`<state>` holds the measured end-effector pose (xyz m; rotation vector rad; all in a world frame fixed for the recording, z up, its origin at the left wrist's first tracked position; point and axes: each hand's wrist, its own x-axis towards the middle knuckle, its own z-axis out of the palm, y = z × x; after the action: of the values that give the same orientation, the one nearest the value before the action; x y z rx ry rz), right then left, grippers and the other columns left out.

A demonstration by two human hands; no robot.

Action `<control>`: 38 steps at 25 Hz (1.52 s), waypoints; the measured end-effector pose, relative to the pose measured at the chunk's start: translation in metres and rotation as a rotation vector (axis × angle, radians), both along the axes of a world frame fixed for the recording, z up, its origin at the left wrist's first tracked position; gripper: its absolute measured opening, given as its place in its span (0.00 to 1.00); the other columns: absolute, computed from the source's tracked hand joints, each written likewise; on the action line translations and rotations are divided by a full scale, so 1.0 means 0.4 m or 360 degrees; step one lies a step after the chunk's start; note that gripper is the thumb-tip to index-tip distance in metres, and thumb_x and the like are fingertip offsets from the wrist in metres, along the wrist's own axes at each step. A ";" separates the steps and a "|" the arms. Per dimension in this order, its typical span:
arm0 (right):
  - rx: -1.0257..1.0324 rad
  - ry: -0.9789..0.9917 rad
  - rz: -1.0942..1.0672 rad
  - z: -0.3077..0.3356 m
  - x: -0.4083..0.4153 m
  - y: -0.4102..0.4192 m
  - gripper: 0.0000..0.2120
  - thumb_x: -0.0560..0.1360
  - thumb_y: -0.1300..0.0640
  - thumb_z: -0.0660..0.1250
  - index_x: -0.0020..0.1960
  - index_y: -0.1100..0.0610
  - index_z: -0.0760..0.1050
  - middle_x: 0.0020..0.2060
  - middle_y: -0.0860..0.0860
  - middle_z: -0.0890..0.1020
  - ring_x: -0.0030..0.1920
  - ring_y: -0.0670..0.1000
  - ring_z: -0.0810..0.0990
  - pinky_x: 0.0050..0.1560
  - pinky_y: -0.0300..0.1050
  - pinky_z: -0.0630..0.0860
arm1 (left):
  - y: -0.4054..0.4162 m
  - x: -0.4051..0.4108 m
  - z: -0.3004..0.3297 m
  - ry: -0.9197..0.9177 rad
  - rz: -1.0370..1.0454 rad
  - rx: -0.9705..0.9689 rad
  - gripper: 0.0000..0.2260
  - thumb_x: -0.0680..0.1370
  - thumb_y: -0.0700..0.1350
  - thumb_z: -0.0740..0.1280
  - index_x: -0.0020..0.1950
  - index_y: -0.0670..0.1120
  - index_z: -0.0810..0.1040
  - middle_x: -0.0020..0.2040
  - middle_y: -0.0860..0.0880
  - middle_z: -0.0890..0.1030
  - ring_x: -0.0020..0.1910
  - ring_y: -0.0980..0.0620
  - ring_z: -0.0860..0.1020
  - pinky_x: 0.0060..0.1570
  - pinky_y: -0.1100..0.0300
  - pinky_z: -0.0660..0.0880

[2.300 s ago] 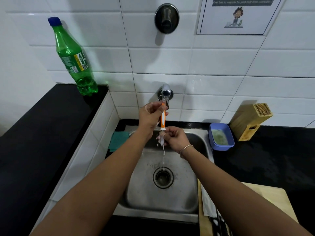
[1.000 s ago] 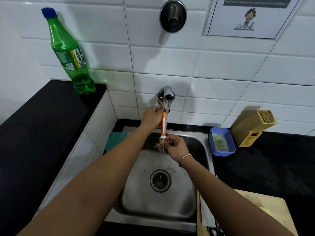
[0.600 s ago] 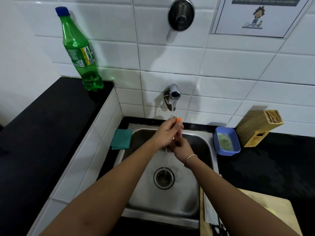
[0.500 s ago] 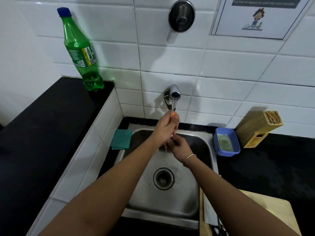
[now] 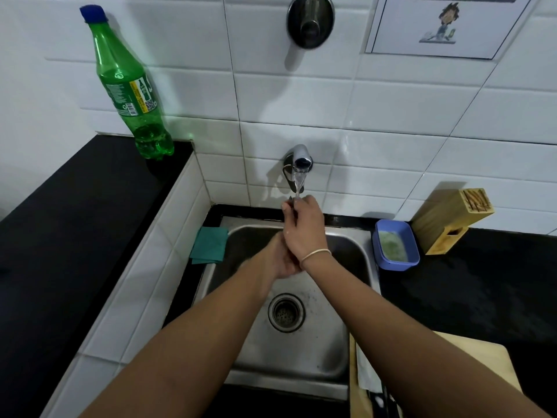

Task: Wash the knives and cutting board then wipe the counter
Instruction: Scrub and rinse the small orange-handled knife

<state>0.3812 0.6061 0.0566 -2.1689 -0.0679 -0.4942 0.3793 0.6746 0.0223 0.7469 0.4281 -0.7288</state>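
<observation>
Both hands are over the steel sink [image 5: 304, 354], under the running tap [image 5: 302, 158]. My right hand [image 5: 303, 227], with a bracelet at the wrist, reaches up into the water stream and pinches the small knife, of which only a dark bit of blade [image 5: 290, 201] shows at the fingertips. My left hand [image 5: 278, 260] sits lower, partly covered by the right wrist, closed around the knife's hidden handle end. The wooden cutting board [image 5: 485, 360] lies on the counter at the lower right, with another knife [image 5: 382, 398] at its left edge.
A wooden knife block [image 5: 452, 220] and a blue tub [image 5: 394, 245] stand right of the sink. A folded green cloth [image 5: 209, 244] lies at the sink's left rim. A green bottle [image 5: 129, 86] stands on the raised black counter [image 5: 75, 224] at the left.
The hands swapped places: my right hand rose to the tap over the blade, my left hand dropped lower. The orange handle no longer shows.
</observation>
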 end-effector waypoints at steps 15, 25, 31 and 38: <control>0.0430 0.0227 0.0405 0.052 0.031 0.003 0.10 0.83 0.62 0.55 0.55 0.54 0.75 0.44 0.49 0.84 0.44 0.39 0.83 0.52 0.33 0.77 | -0.001 0.006 0.035 0.0039 -0.0320 0.0197 0.26 0.83 0.60 0.55 0.48 0.42 0.84 0.42 0.44 0.85 0.38 0.47 0.85 0.36 0.56 0.82; 0.1028 0.0801 0.0265 -0.049 -0.035 -0.114 0.09 0.79 0.64 0.67 0.56 0.68 0.81 0.36 0.57 0.85 0.33 0.49 0.83 0.38 0.44 0.82 | 0.029 0.115 0.050 0.0030 0.0985 0.0118 0.09 0.84 0.36 0.56 0.47 0.37 0.72 0.39 0.41 0.76 0.35 0.48 0.77 0.40 0.57 0.80; 0.0638 0.1276 0.0337 -0.085 -0.048 -0.099 0.10 0.81 0.66 0.60 0.42 0.61 0.76 0.34 0.57 0.81 0.30 0.51 0.78 0.34 0.43 0.77 | -0.009 0.057 0.113 -0.1032 0.0133 0.0914 0.05 0.82 0.40 0.64 0.52 0.39 0.78 0.40 0.41 0.82 0.34 0.50 0.81 0.42 0.55 0.80; 0.0354 0.1078 0.0441 -0.078 -0.048 -0.081 0.07 0.81 0.60 0.63 0.49 0.61 0.78 0.42 0.59 0.83 0.39 0.52 0.80 0.46 0.50 0.81 | 0.063 0.020 0.092 -0.1349 0.0169 0.0670 0.07 0.83 0.37 0.61 0.58 0.40 0.77 0.42 0.39 0.81 0.42 0.42 0.82 0.50 0.44 0.81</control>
<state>0.3619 0.5738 0.0255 -1.9606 0.0572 0.3823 0.3874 0.6997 0.0593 1.3318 -0.1650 -0.1692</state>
